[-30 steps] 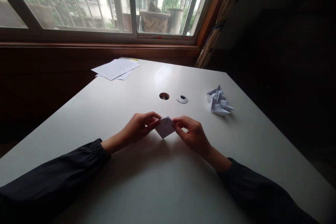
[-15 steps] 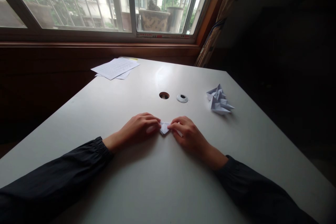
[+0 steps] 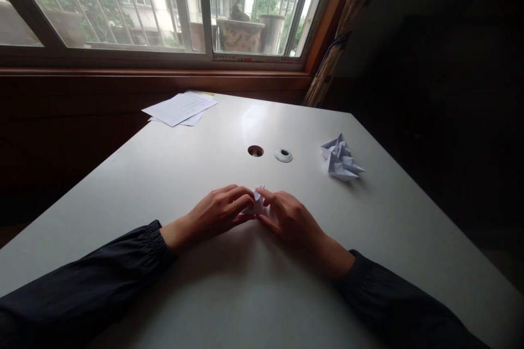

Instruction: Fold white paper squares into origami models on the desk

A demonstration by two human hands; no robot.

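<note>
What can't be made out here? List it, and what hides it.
In the head view:
Folded paper: parts of its shape, covered by the left hand and the right hand.
Loose sheets: writing too small to read.
Round hole: contents too small and dark.
Left sleeve: upper end cut off by the left edge.

Smooth, glossy white tabletop (image 3: 192,158)
Between left hand (image 3: 219,210) and right hand (image 3: 292,218), a small matt white folded-paper piece (image 3: 257,206); beyond the right hand, a matt, spiky white folded-paper cluster (image 3: 340,166); behind both, wrinkled dark cloth sleeves (image 3: 92,270).
</note>
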